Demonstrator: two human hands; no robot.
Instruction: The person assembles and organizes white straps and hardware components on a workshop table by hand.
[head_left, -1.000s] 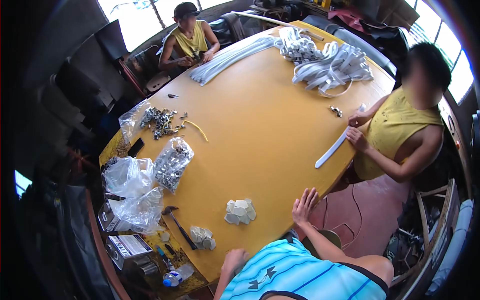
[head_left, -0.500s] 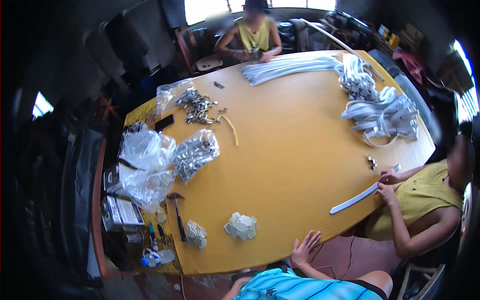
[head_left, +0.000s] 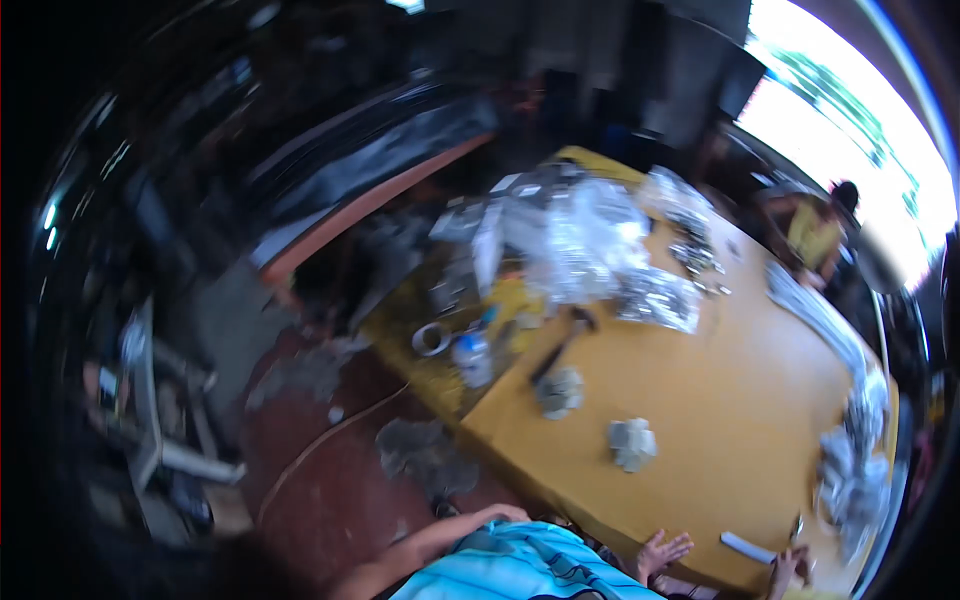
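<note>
My right hand point(head_left: 665, 552) is at the near table edge, fingers spread and holding nothing. My left hand point(head_left: 505, 513) rests against my blue shirt point(head_left: 530, 562); blur hides how its fingers are set. On the yellow table point(head_left: 720, 420), a small pile of pale flat pieces point(head_left: 632, 444) lies nearest my right hand, with a second pile point(head_left: 558, 392) further left. A hammer point(head_left: 563, 345) is just beyond that second pile. To the right, a co-worker's hand point(head_left: 790, 568) touches a white strip point(head_left: 748, 548).
Clear plastic bags point(head_left: 595, 235), a bag of metal parts point(head_left: 658, 298), a bottle point(head_left: 472, 358) and a tape roll point(head_left: 432, 339) occupy the left end. White strip bundles point(head_left: 850, 480) lie right. Another person point(head_left: 808, 235) sits at the far side. A cable point(head_left: 330, 432) crosses the floor.
The view has swung left and blurred, so the table shows further right. My left hand has come into view. My right hand appears turned, still spread by the table edge.
</note>
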